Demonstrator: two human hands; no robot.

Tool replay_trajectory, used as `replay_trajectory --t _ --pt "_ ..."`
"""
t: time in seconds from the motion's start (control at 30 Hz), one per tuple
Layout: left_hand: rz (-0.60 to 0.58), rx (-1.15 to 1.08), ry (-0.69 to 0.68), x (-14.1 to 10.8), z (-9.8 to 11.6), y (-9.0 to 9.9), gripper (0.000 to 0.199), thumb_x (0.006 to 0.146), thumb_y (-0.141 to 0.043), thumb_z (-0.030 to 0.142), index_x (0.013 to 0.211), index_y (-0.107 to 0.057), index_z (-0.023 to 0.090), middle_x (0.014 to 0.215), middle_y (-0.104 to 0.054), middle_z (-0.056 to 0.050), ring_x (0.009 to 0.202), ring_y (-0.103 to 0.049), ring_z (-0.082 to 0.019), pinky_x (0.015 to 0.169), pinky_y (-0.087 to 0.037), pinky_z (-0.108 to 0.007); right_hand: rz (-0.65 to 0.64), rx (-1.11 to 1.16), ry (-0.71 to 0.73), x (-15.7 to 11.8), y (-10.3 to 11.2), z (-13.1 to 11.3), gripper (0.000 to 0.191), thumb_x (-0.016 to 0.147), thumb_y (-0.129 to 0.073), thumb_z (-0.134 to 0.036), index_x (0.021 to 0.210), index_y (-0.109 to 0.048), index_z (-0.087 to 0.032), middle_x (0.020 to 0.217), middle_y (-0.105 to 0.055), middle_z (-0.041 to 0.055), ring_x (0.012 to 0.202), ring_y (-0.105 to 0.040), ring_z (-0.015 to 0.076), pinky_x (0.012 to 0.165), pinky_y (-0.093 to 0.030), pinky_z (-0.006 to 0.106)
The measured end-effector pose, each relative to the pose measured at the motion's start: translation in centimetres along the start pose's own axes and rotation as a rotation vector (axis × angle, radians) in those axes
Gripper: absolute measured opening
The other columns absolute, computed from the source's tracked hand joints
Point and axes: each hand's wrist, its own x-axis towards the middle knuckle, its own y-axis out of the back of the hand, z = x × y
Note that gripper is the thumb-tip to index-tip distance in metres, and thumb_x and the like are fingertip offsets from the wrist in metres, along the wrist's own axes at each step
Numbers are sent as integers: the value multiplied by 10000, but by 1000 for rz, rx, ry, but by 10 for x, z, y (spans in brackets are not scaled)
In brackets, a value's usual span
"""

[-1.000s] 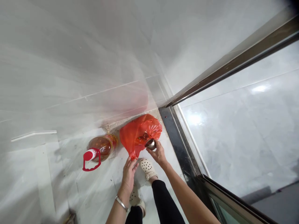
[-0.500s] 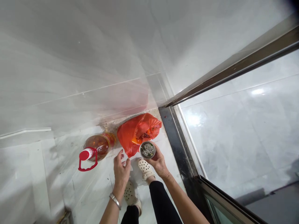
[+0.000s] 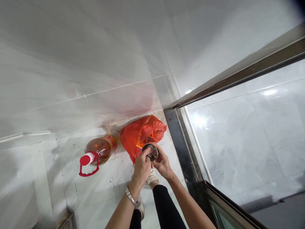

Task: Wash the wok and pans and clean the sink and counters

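My right hand (image 3: pixel 164 165) is wrapped around a small round metal sink strainer (image 3: pixel 156 153), holding it mouth up above the floor. Small holes and bits of green and dark scraps show inside it. My left hand (image 3: pixel 142 168), with a silver bracelet on the wrist, has its index finger dipped into the strainer and its other fingers curled in. Whatever its fingertips pinch is hidden. Just beyond the strainer, a red plastic bag (image 3: pixel 134 133) sits on the floor, its mouth partly open with orange and dark red contents showing.
A large oil bottle (image 3: pixel 100 151) with a red cap and handle stands left of the bag. A tiled wall (image 3: pixel 95 63) rises behind both. To the right run a dark door sill (image 3: pixel 177 136) and a metal-framed door (image 3: pixel 228 206). My feet in pale clogs are below my hands.
My left hand has moved right and up from beside the bag, and its fingers have gone into the strainer. My right hand keeps holding the strainer in nearly the same place.
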Motion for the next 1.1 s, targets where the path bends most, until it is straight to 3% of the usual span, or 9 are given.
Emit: replay_trajectory --t 0.07,0.17,0.3,0.5,0.67,0.83,0.93,1.0,1.1 --pt "-29 -240 153 7 5 0 473 835 -363 148 1248 -595 166 1101 -694 -105 593 -564 -88 508 -442 -199 -41 -64 30 0 2 2 687 747 -771 -336 1365 -477 -283 1424 -495 90 1333 -468 269 1149 -365 446" --pt "-75 -329 190 9 8 3 384 840 -364 181 1090 -654 157 947 -706 -64 535 -527 -63 439 -328 -157 -103 -187 70 1 6 3 666 767 -743 -274 1376 -472 -298 1425 -485 85 1355 -436 258 1165 -336 450" --pt "-133 95 -11 7 -1 5 396 820 -356 105 1035 -684 160 747 -689 -30 539 -579 -103 513 -439 -207 -106 -221 79 9 9 1 650 766 -735 -256 1367 -490 -289 1413 -497 88 1349 -445 260 1173 -324 467" --pt "-186 626 -460 15 -6 23 461 834 -391 35 1180 -648 198 1202 -694 -82 1027 -661 -186 914 -523 -316 -71 -135 98 30 8 -10 694 709 -795 -257 1345 -515 -271 1405 -519 83 1349 -450 266 1168 -339 449" --pt "-270 939 -530 27 5 44 439 863 -417 43 1159 -658 259 1118 -716 -61 886 -694 -205 754 -544 -300 -90 -228 141 41 15 -9 655 747 -766 -238 1344 -502 -287 1388 -526 81 1322 -477 255 1150 -363 459" --pt "-106 580 -397 33 -14 32 530 832 -378 12 1239 -638 233 1148 -720 -85 841 -699 -162 806 -547 -300 -56 -403 121 45 28 6 633 749 -740 -243 1334 -502 -278 1374 -536 93 1307 -486 261 1126 -386 480" --pt "-154 244 -183 34 -35 8 550 854 -333 71 1337 -567 187 710 -716 -13 462 -584 -100 578 -529 -239 -60 -471 119 46 31 10 639 736 -712 -196 1336 -506 -271 1378 -543 97 1300 -495 264 1122 -389 482" --pt "-176 125 -77 35 -46 -5 548 874 -305 108 1378 -518 142 528 -612 39 380 -519 -99 498 -494 -220 -61 -490 133 46 32 11 663 721 -693 -155 1345 -502 -270 1384 -541 98 1309 -489 265 1122 -388 477" --pt "-156 262 -157 40 -48 -9 538 869 -314 80 1348 -543 161 790 -728 -43 515 -616 -111 565 -532 -242 -30 -492 158 48 35 11 676 709 -684 -134 1346 -502 -269 1374 -549 96 1314 -485 265 1123 -387 473"
